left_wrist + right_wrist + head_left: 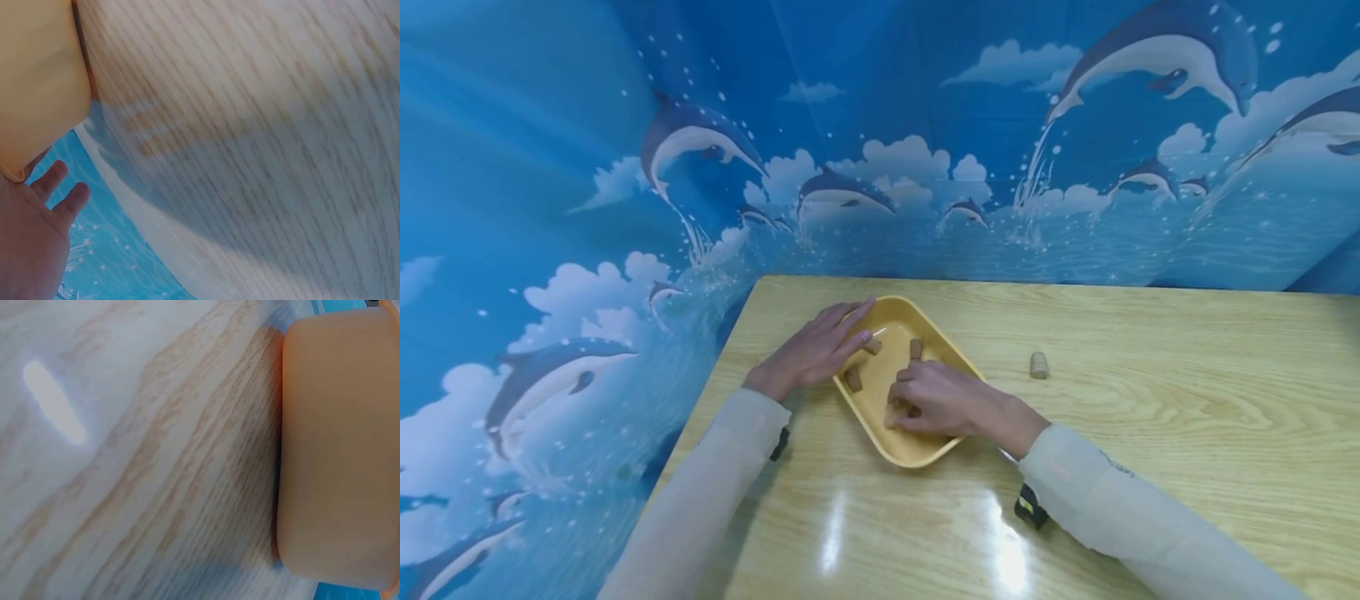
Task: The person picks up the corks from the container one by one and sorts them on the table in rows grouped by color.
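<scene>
Left hand (815, 350) steadies tray (917, 450) — right hand (942, 398) seemingly pinching a cork.

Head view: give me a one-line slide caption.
Both hands at a yellow tray holding small brown pieces, one cork left on the table.
</scene>
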Motion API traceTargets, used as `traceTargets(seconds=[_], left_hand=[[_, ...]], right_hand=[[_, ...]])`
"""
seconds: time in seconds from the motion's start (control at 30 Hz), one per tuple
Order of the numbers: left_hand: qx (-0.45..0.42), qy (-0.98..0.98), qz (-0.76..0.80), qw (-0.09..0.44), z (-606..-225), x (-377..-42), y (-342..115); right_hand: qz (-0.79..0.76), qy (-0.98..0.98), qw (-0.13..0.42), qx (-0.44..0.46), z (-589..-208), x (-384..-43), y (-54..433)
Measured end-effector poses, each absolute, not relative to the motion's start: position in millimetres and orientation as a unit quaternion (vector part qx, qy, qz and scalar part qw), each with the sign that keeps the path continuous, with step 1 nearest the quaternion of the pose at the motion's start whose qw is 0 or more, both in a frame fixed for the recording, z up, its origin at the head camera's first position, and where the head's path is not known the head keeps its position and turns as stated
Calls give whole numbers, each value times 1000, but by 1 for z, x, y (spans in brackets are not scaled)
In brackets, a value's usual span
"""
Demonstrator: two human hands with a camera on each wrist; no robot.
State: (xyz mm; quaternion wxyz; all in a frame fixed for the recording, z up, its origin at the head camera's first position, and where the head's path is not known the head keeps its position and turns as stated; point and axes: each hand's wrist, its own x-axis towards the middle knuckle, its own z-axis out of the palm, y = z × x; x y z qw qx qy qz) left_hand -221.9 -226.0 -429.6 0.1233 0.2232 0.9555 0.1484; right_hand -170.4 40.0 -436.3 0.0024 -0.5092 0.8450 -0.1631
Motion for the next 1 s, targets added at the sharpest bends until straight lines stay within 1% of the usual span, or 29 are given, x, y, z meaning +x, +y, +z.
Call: traceTargets(seconds=[0.3, 0.83, 1.0], left_hand=[[224, 956, 145, 123, -430, -222, -226], [222, 956, 142, 126, -429, -222, -226], [224, 956, 142, 123, -429, -222, -226]], right_hand=[[-154, 841, 37, -517, -437, -170, 38], [-152, 836, 42, -526, -436, -170, 39], [-134, 844, 56, -516, -435, -170, 39]])
